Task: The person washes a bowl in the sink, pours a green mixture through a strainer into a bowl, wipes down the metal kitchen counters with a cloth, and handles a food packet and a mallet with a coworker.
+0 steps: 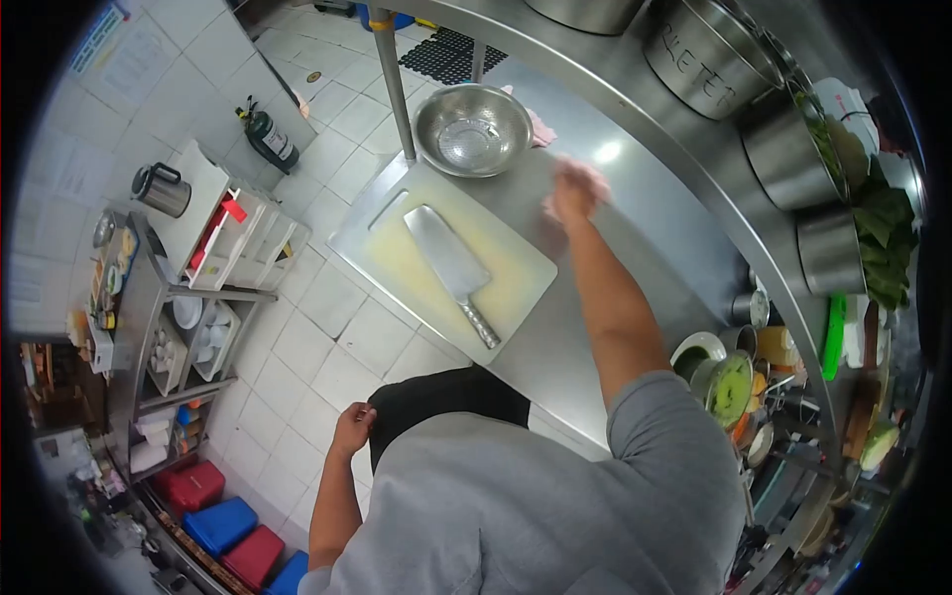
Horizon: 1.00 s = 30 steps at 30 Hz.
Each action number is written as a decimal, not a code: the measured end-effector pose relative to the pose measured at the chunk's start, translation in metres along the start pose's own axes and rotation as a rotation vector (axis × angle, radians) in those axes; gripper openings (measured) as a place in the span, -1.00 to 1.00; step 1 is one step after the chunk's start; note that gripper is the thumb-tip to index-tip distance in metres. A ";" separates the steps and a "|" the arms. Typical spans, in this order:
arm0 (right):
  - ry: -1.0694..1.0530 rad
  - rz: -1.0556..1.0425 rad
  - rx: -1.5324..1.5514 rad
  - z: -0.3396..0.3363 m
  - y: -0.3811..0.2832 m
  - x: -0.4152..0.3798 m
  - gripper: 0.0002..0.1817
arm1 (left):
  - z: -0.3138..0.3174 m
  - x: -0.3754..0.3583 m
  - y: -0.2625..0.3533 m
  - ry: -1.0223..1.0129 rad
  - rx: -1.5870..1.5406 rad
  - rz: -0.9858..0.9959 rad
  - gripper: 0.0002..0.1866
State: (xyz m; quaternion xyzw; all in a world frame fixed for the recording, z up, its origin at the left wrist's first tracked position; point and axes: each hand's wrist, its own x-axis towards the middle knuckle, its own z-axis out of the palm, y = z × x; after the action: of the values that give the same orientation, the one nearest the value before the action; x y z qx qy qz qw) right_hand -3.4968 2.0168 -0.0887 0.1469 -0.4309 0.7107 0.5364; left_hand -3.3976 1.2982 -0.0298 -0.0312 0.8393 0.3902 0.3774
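Observation:
My right hand (572,198) is stretched out over the steel counter (635,248), fingers closed on a pink cloth (595,180), slightly blurred. To its left lies a pale cutting board (526,268) with a broad cleaver (446,253) flat on it, its metal handle toward me. At the board's far end stands a steel bowl (474,134), with more pink cloth (541,129) partly hidden behind it. My left hand (352,428) hangs beside my hip, away from the counter, its fingers curled with nothing visible in them.
A steel shelf (635,104) carrying large pots (709,59) curves overhead on the right. Containers of green sauce (730,389) crowd the counter's near right. Across the tiled floor (327,307), a cart (164,297) and coloured bins (220,526) stand left. A fire extinguisher (268,139) hangs by the wall.

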 end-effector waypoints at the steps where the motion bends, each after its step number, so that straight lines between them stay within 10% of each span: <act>1: -0.078 0.374 -0.706 0.024 0.002 -0.005 -0.54 | -0.011 0.003 -0.012 -0.022 -0.012 -0.061 -0.75; 2: -0.146 0.760 -1.404 0.043 -0.002 -0.006 -0.42 | -0.026 0.009 -0.025 -0.045 -0.020 -0.117 -0.75; 3: -0.113 0.759 -1.412 0.058 -0.023 -0.007 -0.42 | -0.042 0.016 -0.035 -0.037 -0.088 -0.202 -0.73; 5: -0.111 1.060 -0.733 0.084 -0.079 -0.017 -0.41 | -0.071 0.027 -0.057 -0.030 -0.011 -0.298 -0.71; 10: 0.087 0.754 -1.195 0.058 -0.197 -0.120 -0.47 | -0.154 0.065 -0.091 -0.193 0.232 -0.205 -0.72; 12: -0.069 0.713 -2.037 0.118 -0.247 -0.168 -0.49 | -0.183 0.094 -0.124 -0.289 0.212 -0.351 -0.72; 18: -0.110 0.675 -1.971 0.202 -0.249 -0.258 -0.53 | -0.232 0.183 -0.139 -0.369 0.481 -0.308 -0.76; 19: -0.086 0.681 -1.987 0.204 -0.249 -0.252 -0.53 | -0.237 0.229 -0.162 -0.521 0.664 -0.037 -0.74; 21: 0.438 0.730 -1.274 0.207 -0.245 -0.241 -0.57 | -0.239 0.266 -0.157 -0.494 0.803 0.251 -0.68; 24: 0.838 0.586 -1.178 0.283 -0.248 -0.213 -0.51 | -0.216 0.312 -0.113 -0.345 0.611 0.440 -0.70; 30: 0.815 0.384 -1.689 0.388 -0.215 -0.343 -0.68 | -0.180 0.206 0.000 -0.310 -0.046 0.123 -0.75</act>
State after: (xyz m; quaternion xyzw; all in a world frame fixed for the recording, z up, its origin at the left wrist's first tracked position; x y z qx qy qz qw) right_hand -3.2735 1.5119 0.0059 -0.6203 -0.5982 0.2374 0.4483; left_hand -3.6543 1.2258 -0.0910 0.0720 0.7623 0.4316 0.4769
